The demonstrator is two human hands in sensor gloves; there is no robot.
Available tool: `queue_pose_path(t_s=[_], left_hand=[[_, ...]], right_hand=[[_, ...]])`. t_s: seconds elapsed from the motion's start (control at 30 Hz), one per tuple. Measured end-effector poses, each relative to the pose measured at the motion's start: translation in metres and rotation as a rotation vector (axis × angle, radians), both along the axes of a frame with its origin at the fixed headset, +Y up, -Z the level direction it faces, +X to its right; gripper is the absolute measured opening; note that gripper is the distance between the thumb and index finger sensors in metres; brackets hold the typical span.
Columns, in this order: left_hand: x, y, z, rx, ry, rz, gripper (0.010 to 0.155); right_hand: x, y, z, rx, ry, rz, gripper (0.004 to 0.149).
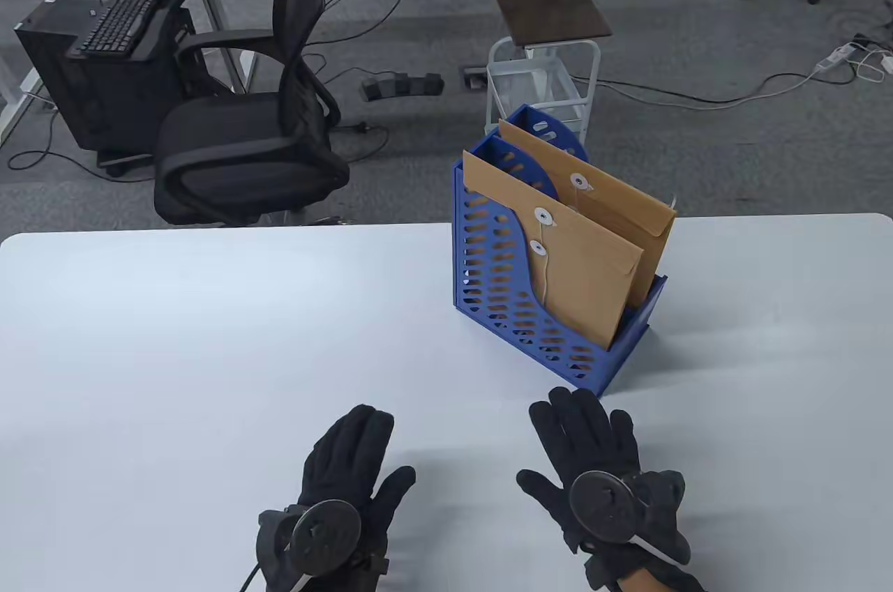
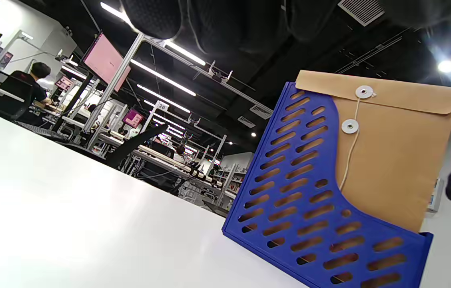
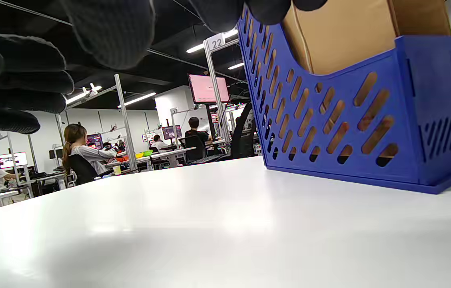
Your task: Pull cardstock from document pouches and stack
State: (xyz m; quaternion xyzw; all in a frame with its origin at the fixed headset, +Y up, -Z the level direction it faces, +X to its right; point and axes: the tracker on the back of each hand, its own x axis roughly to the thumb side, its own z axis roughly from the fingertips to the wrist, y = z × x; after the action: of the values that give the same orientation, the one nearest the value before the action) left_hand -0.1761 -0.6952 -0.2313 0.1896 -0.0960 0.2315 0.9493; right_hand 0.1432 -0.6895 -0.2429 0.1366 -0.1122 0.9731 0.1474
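Blue file rack (image 1: 551, 334) on the bench (image 1: 209, 341) holds both brown document pouches (image 1: 593, 271) upright. I see my left hand (image 1: 342, 487) and right hand (image 1: 600, 466) just short of the rack, fingers spread, gripping nothing.

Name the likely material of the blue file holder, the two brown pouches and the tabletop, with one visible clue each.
Blue file holder: moulded plastic, seemingly; uniform colour, punched slots.
Brown pouches: matte kraft paper, with string-and-disc closures.
Tabletop: smooth white laminate, probably; soft glare, core unseen.
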Motion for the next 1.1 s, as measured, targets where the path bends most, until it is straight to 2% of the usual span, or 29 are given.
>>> queue_pose_path(t_s=[0.23, 0.6, 0.97, 1.1], left_hand=[[0.002, 0.002, 0.001, -0.002, -0.019, 0.012, 0.072], [0.005, -0.003, -0.003, -0.046, -0.066, 0.037, 0.071], [0.008, -0.003, -0.004, -0.078, -0.111, 0.084, 0.072], [0.004, -0.008, -0.009, -0.125, -0.099, 0.164, 0.072]], right_hand=[[0.0, 0.0, 0.002, 0.0, 0.002, 0.015, 0.079], [0.01, 0.0, -0.001, -0.038, -0.031, -0.057, 0.08], [0.035, 0.001, -0.008, -0.116, -0.091, -0.269, 0.084], [0.046, -0.004, -0.008, -0.157, -0.129, -0.356, 0.085]])
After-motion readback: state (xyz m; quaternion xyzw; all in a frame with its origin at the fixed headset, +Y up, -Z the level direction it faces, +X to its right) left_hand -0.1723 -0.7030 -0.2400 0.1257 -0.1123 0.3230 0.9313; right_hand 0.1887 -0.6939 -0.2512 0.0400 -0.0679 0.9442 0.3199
